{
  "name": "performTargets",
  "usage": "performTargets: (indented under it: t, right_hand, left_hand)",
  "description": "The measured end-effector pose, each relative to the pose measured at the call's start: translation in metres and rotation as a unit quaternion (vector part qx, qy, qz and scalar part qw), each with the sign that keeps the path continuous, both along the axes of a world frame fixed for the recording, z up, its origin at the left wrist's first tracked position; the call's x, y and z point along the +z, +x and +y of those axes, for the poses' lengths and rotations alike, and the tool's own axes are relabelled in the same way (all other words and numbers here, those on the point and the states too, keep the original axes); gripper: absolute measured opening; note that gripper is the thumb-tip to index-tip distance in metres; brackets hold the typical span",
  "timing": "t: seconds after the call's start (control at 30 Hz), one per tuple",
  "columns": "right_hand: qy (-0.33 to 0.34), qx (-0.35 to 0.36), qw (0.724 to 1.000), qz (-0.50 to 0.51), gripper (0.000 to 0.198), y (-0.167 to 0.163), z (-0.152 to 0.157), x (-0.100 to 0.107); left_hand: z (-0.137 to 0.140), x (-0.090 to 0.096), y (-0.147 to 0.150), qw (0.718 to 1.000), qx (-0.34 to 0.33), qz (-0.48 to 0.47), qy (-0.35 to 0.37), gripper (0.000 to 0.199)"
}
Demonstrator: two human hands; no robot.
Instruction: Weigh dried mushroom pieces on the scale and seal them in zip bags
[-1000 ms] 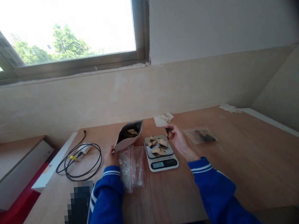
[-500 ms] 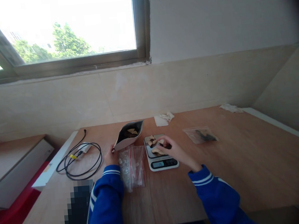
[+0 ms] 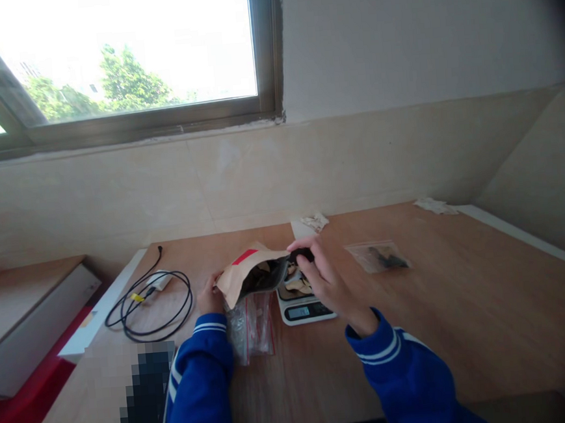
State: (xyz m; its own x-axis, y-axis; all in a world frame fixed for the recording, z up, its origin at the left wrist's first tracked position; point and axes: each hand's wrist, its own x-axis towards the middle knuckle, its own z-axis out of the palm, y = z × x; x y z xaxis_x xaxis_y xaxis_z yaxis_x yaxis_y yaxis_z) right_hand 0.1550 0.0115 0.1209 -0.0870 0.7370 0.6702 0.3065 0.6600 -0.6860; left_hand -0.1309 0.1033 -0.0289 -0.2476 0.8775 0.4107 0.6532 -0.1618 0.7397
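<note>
A brown paper pouch (image 3: 236, 277) with a red mark and a dark lining lies tilted, its mouth toward me and the scale. Its left end is in the closed fingers of my left hand (image 3: 211, 295). My right hand (image 3: 324, 276) is closed on a dark brown piece (image 3: 301, 255) by the pouch's right corner; whether it also grips the pouch, I cannot tell. Below that hand is a white digital kitchen scale (image 3: 310, 311), bearing pale dried slices (image 3: 299, 287). The pouch and hand partly hide its plate. Pale slices show inside the pouch.
Clear zip bags (image 3: 255, 331) lie beside the scale. Another zip bag (image 3: 378, 256) with dark pieces is at right. A coiled black cable (image 3: 190, 297) is at left. Crumpled tissue (image 3: 315, 222) lies near the wall.
The pouch has tipped over, its mouth swinging down toward me and the scale. My right hand has risen from the slices on the scale to the pouch's corner, now with a dark piece.
</note>
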Motion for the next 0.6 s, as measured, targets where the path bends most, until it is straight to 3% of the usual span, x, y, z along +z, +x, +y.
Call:
performTargets:
  t: [0.2, 0.43, 0.6]
  right_hand:
    - [0.050, 0.124, 0.981, -0.144, 0.019, -0.015, 0.000, 0.007]
    - [0.086, 0.110, 0.953, -0.269, 0.027, -0.019, -0.004, 0.003]
    - [0.032, 0.118, 0.938, -0.325, 0.025, -0.027, -0.001, 0.001]
  left_hand:
    - [-0.004, 0.004, 0.004, 1.000, -0.018, 0.019, 0.017, 0.033]
    - [-0.002, -0.001, 0.001, 0.999, -0.019, 0.018, 0.024, 0.036]
    - [-0.001, -0.003, -0.001, 0.999, -0.026, 0.040, 0.027, 0.042]
